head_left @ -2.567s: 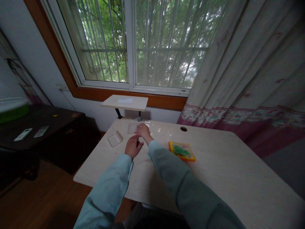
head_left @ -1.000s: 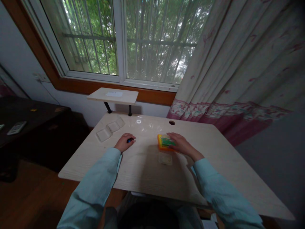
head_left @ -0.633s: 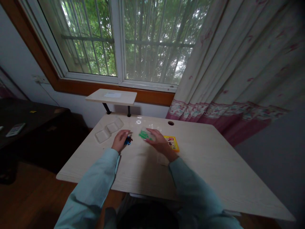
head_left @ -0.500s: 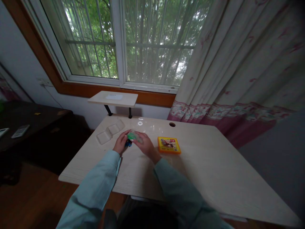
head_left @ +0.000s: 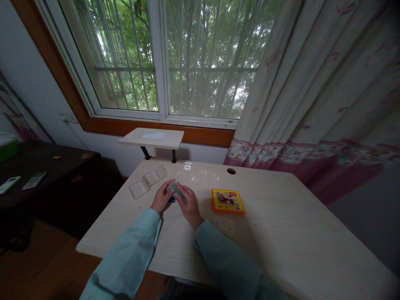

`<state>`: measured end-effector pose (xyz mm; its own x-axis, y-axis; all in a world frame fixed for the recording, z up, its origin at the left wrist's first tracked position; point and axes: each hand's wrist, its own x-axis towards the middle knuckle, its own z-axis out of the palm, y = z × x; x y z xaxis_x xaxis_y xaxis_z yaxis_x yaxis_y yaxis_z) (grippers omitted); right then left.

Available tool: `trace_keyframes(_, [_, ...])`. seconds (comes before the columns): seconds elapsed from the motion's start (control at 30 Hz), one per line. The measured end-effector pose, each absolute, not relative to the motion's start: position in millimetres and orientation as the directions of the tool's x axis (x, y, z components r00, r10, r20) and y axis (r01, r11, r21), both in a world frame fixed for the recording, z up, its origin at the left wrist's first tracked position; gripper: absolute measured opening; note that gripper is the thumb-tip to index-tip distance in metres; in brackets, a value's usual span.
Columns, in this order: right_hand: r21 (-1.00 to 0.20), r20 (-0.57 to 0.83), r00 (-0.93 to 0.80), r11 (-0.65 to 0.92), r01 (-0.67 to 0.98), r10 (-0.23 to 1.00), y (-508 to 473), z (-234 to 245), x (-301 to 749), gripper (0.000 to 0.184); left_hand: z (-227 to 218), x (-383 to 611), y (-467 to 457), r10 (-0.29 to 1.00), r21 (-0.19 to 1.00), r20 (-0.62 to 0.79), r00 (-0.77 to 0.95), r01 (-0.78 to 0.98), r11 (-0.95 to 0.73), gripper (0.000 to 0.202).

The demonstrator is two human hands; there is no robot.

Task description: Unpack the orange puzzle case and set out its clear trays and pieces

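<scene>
Both my hands meet over the left middle of the pale wooden table (head_left: 281, 250). My right hand (head_left: 188, 204) is closed on a small clear plastic case with green contents (head_left: 175, 190). My left hand (head_left: 161, 198) touches the same case from the left, fingers curled; a small blue object (head_left: 172, 200) shows just beneath them. To the right lies an orange box with a printed top (head_left: 228, 201). A small clear lid (head_left: 226, 227) lies flat in front of the box.
Three clear plastic lids (head_left: 146, 181) lie at the table's back left, near a small raised shelf (head_left: 153, 138). A cable hole (head_left: 231, 171) is at the back edge. A dark cabinet (head_left: 46, 171) with two remotes stands left; curtains hang right.
My right hand lifted the clear green-filled case off the orange box and carried it left to my left hand. The box now shows its printed top. The camera tilted slightly.
</scene>
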<state>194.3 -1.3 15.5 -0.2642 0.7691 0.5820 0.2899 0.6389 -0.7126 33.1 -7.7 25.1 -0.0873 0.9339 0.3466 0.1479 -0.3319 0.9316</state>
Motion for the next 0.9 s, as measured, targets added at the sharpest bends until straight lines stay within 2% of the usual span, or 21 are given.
trace_keyframes(0.5, [-0.647, 0.571, -0.314, 0.651, 0.397, 0.759, -8, 22, 195, 0.04, 17, 38, -7, 0.941, 0.96, 0.27, -0.204, 0.129, -0.247, 0.063])
trace_keyframes(0.73, [-0.445, 0.55, -0.351, 0.621, 0.645, 0.758, -11, 24, 192, 0.041, 21, 43, -8, 0.94, 0.971, 0.24, -0.242, 0.075, -0.229, 0.062])
trace_keyframes(0.9, [-0.363, 0.58, -0.36, 0.627, 0.689, 0.731, -11, 24, 190, 0.039, 24, 46, -9, 0.929, 0.973, 0.23, -0.291, 0.063, -0.221, 0.061])
